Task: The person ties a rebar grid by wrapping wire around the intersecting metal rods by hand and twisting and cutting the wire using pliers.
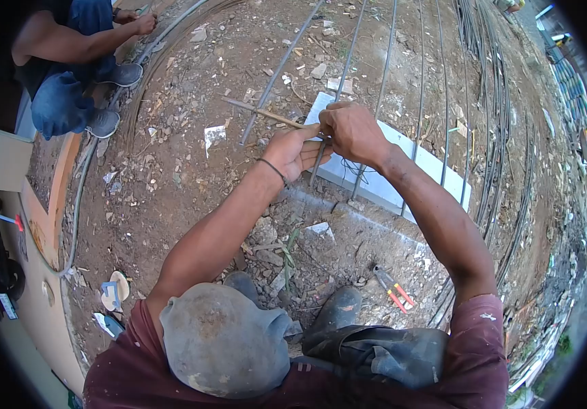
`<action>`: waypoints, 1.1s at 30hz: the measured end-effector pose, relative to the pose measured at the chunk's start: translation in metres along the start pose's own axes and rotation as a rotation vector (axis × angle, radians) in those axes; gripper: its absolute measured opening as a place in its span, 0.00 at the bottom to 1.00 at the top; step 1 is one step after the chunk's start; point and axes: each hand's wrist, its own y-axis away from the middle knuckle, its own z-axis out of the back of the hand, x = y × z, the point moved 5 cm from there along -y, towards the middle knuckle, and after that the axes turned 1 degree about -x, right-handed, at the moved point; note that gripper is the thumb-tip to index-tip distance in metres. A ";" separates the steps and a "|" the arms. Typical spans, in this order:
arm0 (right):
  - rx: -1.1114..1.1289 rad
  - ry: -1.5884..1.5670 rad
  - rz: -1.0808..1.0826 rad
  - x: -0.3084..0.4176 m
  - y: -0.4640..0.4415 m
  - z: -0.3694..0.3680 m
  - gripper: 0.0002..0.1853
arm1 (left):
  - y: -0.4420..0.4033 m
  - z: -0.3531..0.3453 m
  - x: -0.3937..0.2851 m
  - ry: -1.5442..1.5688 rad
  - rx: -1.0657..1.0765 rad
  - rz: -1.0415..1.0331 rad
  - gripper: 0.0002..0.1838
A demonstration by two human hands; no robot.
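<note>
My left hand (295, 153) is closed around the crossing of two rods, its thumb on top and its fingers reaching underneath. From it a short brownish crossbar (260, 111) extends left, over the end of a long steel bar (286, 58). Beside it, my right hand (356, 133) is closed at the same crossing, fingers curled and pressed together. Whatever it pinches is hidden. A second long bar (351, 51) runs up and away from the hands. Below them lies a pale flat slab (392, 140), with a tangle of thin dark wire (353, 168) on it.
Pliers with red and yellow handles (393, 289) lie on the rubble near my boot (338, 308). Several parallel bars (421, 75) cross the slab. More rods (494, 102) are bundled at right. Another person (68, 61) crouches at upper left, near a grey hose (83, 184).
</note>
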 end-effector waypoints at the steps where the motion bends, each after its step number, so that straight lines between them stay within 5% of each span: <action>1: 0.012 -0.004 0.009 0.000 0.010 -0.002 0.02 | 0.000 0.002 0.000 -0.065 -0.045 -0.047 0.16; 3: 0.039 -0.049 -0.119 -0.013 0.028 -0.008 0.03 | -0.002 0.003 -0.001 -0.116 -0.089 -0.108 0.16; 9: -0.045 -0.031 -0.034 -0.004 0.040 -0.011 0.01 | -0.018 0.008 0.004 -0.289 -0.127 -0.085 0.14; 11: -0.169 -0.178 -0.248 -0.003 0.049 -0.001 0.07 | -0.019 0.009 0.003 -0.292 -0.134 -0.061 0.13; 15: -0.062 0.217 -0.284 0.022 0.067 -0.011 0.21 | -0.019 0.004 0.003 -0.313 -0.138 -0.043 0.11; 20: -0.016 0.491 -0.266 0.017 0.071 -0.020 0.07 | -0.021 0.003 0.001 -0.294 -0.129 -0.065 0.11; 23: 0.156 0.457 -0.310 0.022 0.074 -0.017 0.06 | -0.020 0.003 -0.001 -0.282 -0.121 -0.080 0.11; 27: 0.227 0.482 -0.110 0.041 0.045 0.017 0.07 | -0.021 0.004 0.000 -0.334 -0.107 -0.057 0.10; 33: 0.189 0.407 0.075 0.023 -0.036 0.031 0.03 | -0.021 0.016 0.007 -0.305 -0.135 -0.050 0.09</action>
